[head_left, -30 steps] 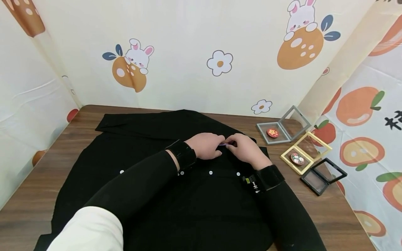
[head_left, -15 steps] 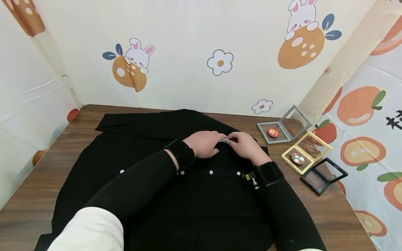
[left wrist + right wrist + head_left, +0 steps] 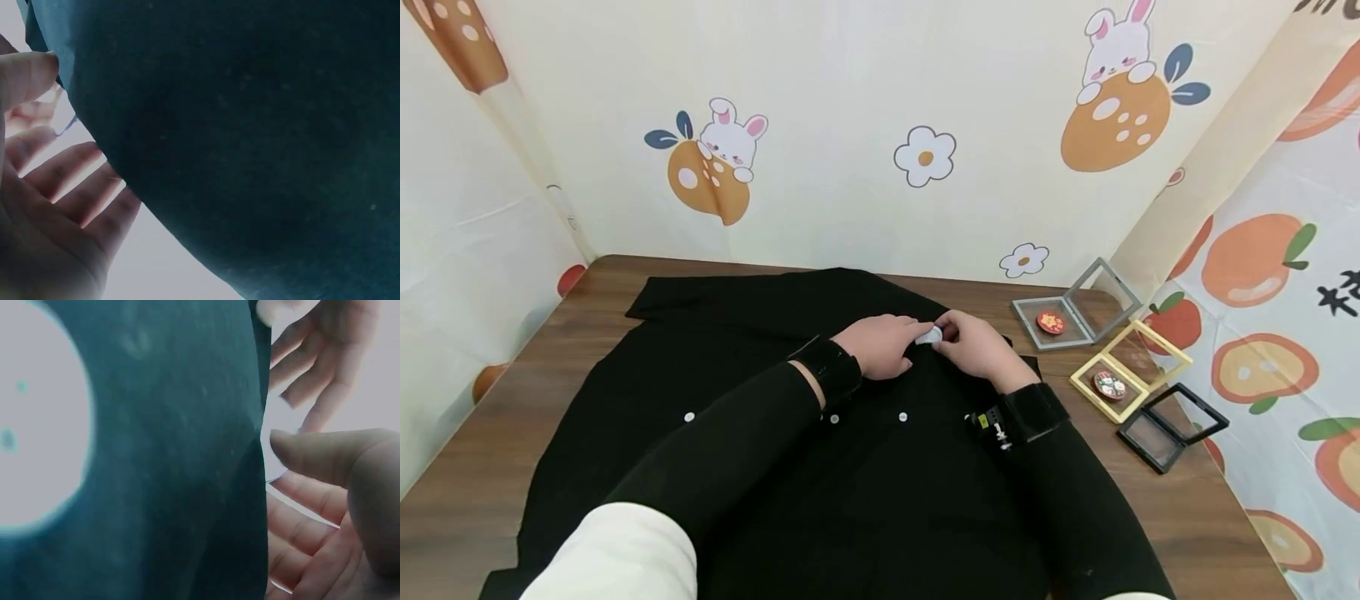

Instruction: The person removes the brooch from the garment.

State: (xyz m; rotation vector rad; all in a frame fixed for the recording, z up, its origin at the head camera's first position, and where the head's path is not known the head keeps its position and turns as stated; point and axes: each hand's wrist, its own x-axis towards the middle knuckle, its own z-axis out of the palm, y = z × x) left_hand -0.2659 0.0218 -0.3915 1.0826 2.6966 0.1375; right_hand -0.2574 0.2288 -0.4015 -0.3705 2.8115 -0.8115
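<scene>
A black shirt (image 3: 865, 483) with white buttons (image 3: 903, 417) lies spread out. Over its upper part, my right hand (image 3: 973, 343) pinches a small round badge (image 3: 929, 336) that shows a silvery-white side. The right wrist view has the thumb (image 3: 312, 453) on this pale disc, fingers behind it. My left hand (image 3: 880, 343) is beside the badge, its forefinger extended to the upper left edge and its thumb apart. In the left wrist view, several left fingers (image 3: 81, 187) are spread along the dark cloth, which hides part of the work.
On the wooden table (image 3: 1210, 533) at right stand a grey case (image 3: 1033, 335) with a red flower badge (image 3: 1050, 322), a yellow case (image 3: 1086, 392) with a patterned badge (image 3: 1109, 385), and an empty black case (image 3: 1183, 440), all with lids raised. Patterned cloth walls (image 3: 820, 192) enclose the table.
The badge has turned from nearly edge-on to show its silvery-white side. Both hands stay close together over the same part of the shirt, the left shifting slightly left.
</scene>
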